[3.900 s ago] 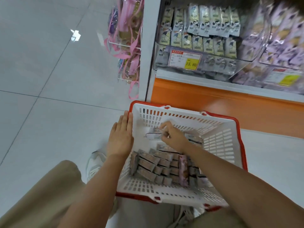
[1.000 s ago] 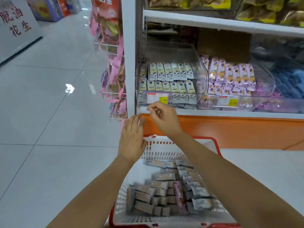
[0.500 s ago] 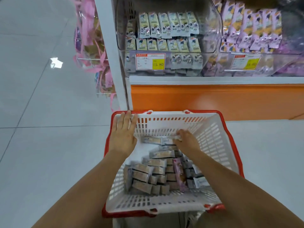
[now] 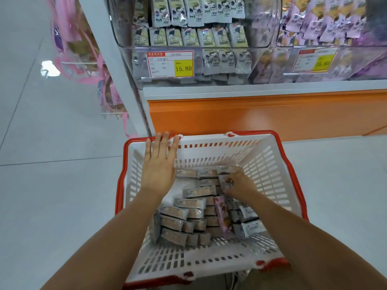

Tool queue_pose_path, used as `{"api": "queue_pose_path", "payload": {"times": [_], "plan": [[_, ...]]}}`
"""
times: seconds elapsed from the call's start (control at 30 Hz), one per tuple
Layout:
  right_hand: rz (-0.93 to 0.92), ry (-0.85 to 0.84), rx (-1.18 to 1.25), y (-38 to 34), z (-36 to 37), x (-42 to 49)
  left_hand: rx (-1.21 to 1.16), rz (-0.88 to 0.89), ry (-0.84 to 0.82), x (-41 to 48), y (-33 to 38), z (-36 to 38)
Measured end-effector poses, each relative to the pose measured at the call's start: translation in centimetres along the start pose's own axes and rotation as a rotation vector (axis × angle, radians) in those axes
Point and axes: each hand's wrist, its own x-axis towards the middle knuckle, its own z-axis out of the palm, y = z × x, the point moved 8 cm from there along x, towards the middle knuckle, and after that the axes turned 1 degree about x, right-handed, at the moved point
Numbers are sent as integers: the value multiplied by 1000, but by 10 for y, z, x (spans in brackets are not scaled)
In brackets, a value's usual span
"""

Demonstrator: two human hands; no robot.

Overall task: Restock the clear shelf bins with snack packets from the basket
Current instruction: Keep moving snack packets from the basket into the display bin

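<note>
Item, nearest: snack packets (image 4: pixel 188 218), flat foil-look pillow packs with crimped ends, grey and tan, stacked in rough rows on the bottom of the basket (image 4: pixel 261 164), most with their long axes running left to right; one pink packet (image 4: pixel 223 212) lay crosswise among them. Item: right grip (image 4: pixel 240 184), low inside the basket at the far right end of the heap, fingers curled down around a far packet (image 4: pixel 227 171) and apparently pinching it, the packet not yet lifted clear of its neighbours. Item: left grip (image 4: pixel 159 170), holding nothing, fingers straight and laid over the basket's far red rim, palm against the white slotted wall, steadying it. The basket was rigid white plastic lattice, red-edged, and stood on the pale glossy floor (image 4: pixel 52 185). Item, beyond the rim: a smooth orange base panel (image 4: pixel 251 114), then the white shelf edge. Item, farthest: clear shelf bin (image 4: pixel 209 47), hard transparent plastic with rounded corners, directly ahead of and above the right grip, which was the nearer to the stock. Its packets stood on end in rows, so I judged mine needed a quarter turn. A price label (image 4: pixel 170 63) fronted it; a second bin of purple packets (image 4: pixel 335 28) stood to its right.
</note>
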Motion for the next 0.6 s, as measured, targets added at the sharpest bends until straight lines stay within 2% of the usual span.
{"api": "queue_pose_path", "payload": {"times": [0.33, 0.47, 0.6], "plan": [[89, 78, -123, -3, -4, -4, -3, -20, -46, -1, 3, -1], [61, 180, 27, -7, -22, -7, -1, -20, -53, -1, 4, 0], [5, 196, 323, -12, -43, -12, -9, -25, -68, -2, 4, -2]]}}
